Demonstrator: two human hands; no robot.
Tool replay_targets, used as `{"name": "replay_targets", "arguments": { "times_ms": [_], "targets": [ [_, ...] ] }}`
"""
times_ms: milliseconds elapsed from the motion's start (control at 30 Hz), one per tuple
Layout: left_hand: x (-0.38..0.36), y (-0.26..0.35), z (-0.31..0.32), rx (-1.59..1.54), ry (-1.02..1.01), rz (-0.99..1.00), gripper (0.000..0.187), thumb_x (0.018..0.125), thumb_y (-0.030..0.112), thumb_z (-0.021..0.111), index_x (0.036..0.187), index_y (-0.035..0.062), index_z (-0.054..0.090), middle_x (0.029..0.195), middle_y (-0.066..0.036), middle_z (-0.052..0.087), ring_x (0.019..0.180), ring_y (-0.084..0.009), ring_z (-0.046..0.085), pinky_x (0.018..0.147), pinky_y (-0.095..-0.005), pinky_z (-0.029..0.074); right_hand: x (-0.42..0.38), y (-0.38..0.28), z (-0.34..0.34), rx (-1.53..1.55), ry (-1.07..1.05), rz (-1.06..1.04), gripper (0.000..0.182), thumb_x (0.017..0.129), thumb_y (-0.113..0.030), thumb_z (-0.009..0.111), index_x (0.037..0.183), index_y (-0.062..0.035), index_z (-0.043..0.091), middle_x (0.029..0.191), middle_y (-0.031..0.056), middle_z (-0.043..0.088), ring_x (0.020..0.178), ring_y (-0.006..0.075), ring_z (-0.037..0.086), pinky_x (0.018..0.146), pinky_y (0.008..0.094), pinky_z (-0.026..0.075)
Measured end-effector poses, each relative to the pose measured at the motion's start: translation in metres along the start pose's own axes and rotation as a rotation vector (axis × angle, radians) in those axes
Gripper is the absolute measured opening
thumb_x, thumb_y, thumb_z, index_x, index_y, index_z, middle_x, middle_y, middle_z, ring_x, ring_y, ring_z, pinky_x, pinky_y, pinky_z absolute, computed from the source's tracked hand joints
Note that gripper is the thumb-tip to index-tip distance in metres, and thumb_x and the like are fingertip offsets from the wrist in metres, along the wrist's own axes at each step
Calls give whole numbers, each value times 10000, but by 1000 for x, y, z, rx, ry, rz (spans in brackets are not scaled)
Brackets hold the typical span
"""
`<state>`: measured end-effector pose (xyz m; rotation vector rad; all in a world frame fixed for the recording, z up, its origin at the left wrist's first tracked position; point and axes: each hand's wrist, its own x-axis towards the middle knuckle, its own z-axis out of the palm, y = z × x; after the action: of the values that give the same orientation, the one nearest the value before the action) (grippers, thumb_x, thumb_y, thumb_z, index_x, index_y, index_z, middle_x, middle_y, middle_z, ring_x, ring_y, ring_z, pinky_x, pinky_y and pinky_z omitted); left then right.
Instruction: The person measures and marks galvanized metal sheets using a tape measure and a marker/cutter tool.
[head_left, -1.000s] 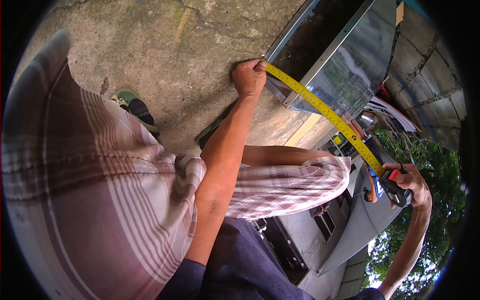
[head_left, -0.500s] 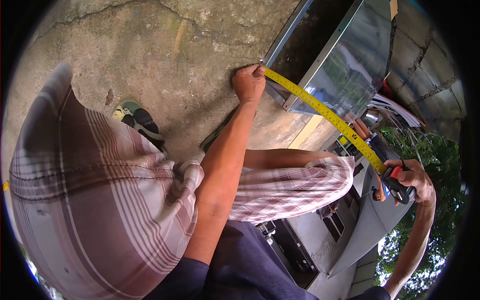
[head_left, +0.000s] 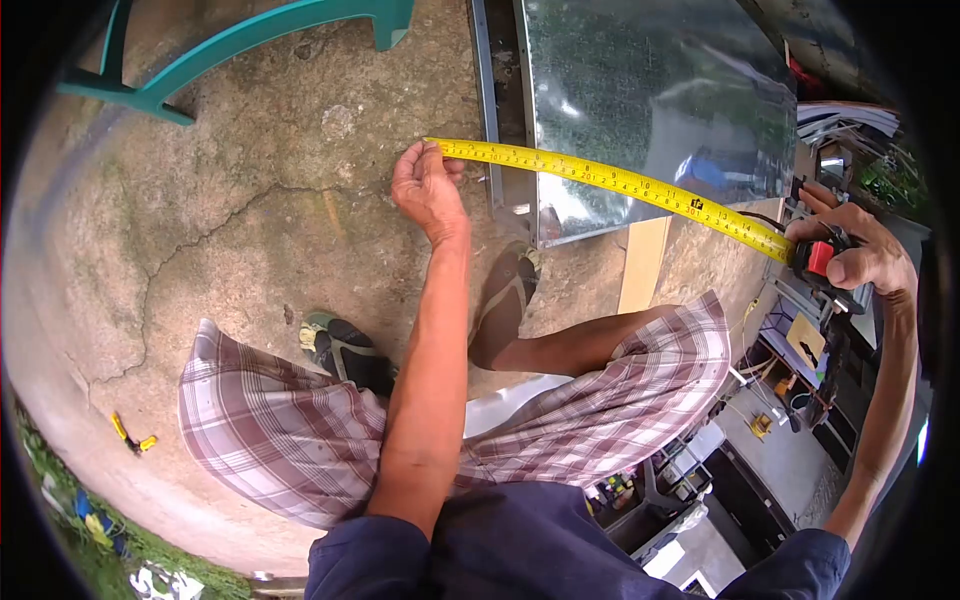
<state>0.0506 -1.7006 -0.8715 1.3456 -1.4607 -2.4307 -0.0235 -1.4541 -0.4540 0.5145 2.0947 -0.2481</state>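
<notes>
A yellow tape measure blade (head_left: 610, 178) stretches between my two hands, bowing slightly. My left hand (head_left: 430, 190) pinches its free end over the concrete floor. The black and red tape measure case (head_left: 820, 260) sits in the grip of my right hand (head_left: 865, 250), with the thumb on its red part. Beneath the blade lie a shiny sheet metal panel (head_left: 650, 100) and a narrow metal rail (head_left: 487, 100) to its left. The blade's free end reaches past that rail, to its left.
A green plastic chair (head_left: 270, 40) is at the upper left. Yellow-handled pliers (head_left: 132, 435) lie on the cracked floor (head_left: 230, 200). A wooden strip (head_left: 643, 262) sticks out below the panel. Tools and clutter crowd a work table (head_left: 795, 350) at the right.
The view has turned and shifted. My left hand and the blade's end have come away from the metal rail's corner to its left. The blade now lies more level across the panel.
</notes>
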Motion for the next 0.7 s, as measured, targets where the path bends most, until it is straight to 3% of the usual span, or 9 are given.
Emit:
{"name": "replay_targets", "arguments": {
  "times_ms": [133, 333, 400, 467, 533, 600, 700],
  "targets": [
    [-30, 51, 14, 15, -66, 67, 208, 902, 26, 694, 1062, -96, 639, 834, -113, 690, 591, -134, 631, 522, -243, 505, -4, 86, -20, 24, 41, -32, 723, 491, -436, 749, 1048, 24, 763, 945, 166, 686, 937, 286, 642, 878, 333, 494],
    [-109, 119, 48, 201, -96, -49, 239, 915, 39, 694, 1113, -72, 620, 927, -103, 675, 708, -146, 637, 635, -266, 542, -35, 191, -23, 454, -205, -27, 818, 492, -545, 755, 1111, -10, 759, 959, 141, 668, 884, 245, 617, 809, 315, 473],
    [-139, 155, 61, 278, -99, -80, 264, 928, 57, 680, 1157, -48, 603, 963, -95, 669, 756, -149, 639, 681, -284, 548, -61, 227, -14, 574, -498, -44, 800, 551, -517, 758, 1161, 0, 732, 953, 139, 664, 864, 254, 610, 810, 326, 472],
    [-152, 178, 73, 313, -113, -152, 268, 949, 89, 659, 1187, -17, 600, 964, -78, 678, 762, -151, 646, 688, -290, 548, -91, 249, 9, 553, -297, -157, 755, 631, -514, 738, 1199, -17, 716, 907, 135, 668, 847, 246, 606, 785, 329, 471],
    [-177, 202, 95, 441, -126, -163, 275, 961, 109, 645, 1206, -6, 597, 976, -73, 684, 779, -151, 652, 699, -293, 546, -123, 273, 48, 659, -275, -225, 705, 689, -513, 719, 1218, -48, 714, 895, 137, 672, 853, 227, 609, 762, 327, 466],
    [-198, 207, 121, 550, -174, -173, 283, 967, 119, 636, 1222, 1, 595, 992, -72, 690, 796, -149, 656, 704, -292, 544, -143, 278, 87, 921, -443, -194, 718, 685, -520, 724, 1237, -62, 705, 885, 130, 674, 830, 209, 603, 742, 321, 460],
    [-226, 195, 151, 707, -286, -193, 320, 971, 130, 629, 1262, 5, 588, 1061, -80, 695, 848, -141, 658, 712, -288, 534, -181, 270, 146, 1150, -436, -102, 710, 698, -509, 727, 1238, -49, 693, 841, 97, 668, 789, 191, 592, 718, 317, 451]
  ]
}}
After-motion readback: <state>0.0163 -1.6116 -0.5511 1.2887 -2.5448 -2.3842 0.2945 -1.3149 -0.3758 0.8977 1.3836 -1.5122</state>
